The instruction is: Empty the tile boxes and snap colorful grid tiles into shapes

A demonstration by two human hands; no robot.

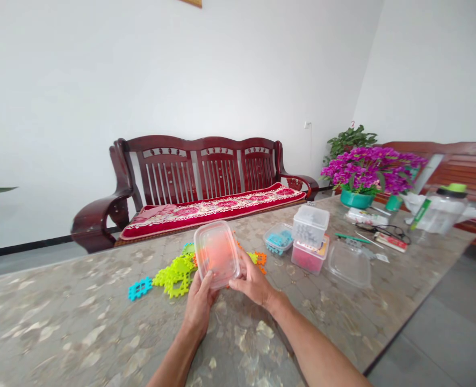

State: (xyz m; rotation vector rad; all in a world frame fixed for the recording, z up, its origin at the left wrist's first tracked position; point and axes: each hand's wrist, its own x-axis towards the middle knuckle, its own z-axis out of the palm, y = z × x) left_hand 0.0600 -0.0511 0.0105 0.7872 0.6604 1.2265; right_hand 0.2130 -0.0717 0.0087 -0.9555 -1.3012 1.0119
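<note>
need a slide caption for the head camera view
Left hand and right hand hold a translucent plastic container near lime-green interlocking pieces on a patterned tabletop.

Container (217, 252), frame centre: clear plastic, thin, glossy. Interlocking pieces (175, 274), left of it: opaque plastic, matt. Stacked boxes (310, 226), right of centre: translucent plastic. Loose lid (348, 263) beside them: clear, shiny plastic. Tabletop (80, 322), lower frame: smooth, faintly glossy. Bench (217, 144), mid-frame: polished wood. Seat cover (222, 207): patterned cloth. Wall (181, 70), upper frame: smooth, matt.
</note>
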